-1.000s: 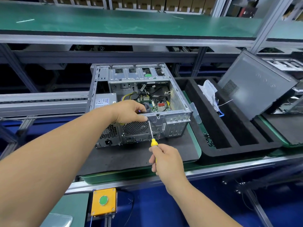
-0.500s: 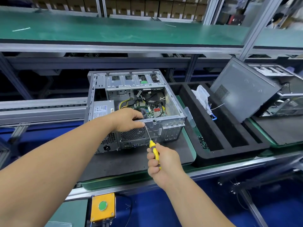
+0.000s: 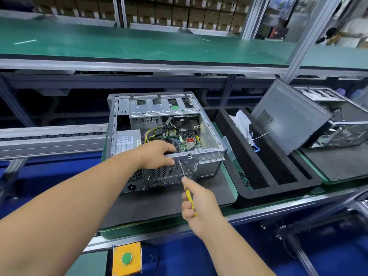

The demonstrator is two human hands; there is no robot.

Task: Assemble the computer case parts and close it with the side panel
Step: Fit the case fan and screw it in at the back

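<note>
Your screwdriver (image 3: 184,181) tip has stayed at the case (image 3: 165,136) rear edge; right hand (image 3: 201,208) grips its handle, left hand (image 3: 157,154) clasps the rim. You're fastening a screw: next, turn squarely.

The surface (image 3: 229,211) is a green-edged, metal-framed conveyor line. A dark mat (image 3: 159,202) lies on it, and the open computer case (image 3: 165,140) sits on that mat. Just to the right, a black foam tray (image 3: 278,188) rests on the surface. Farther right, a second dark mat (image 3: 342,166) carries another case (image 3: 318,118). A green shelf (image 3: 139,46) runs above.
</note>
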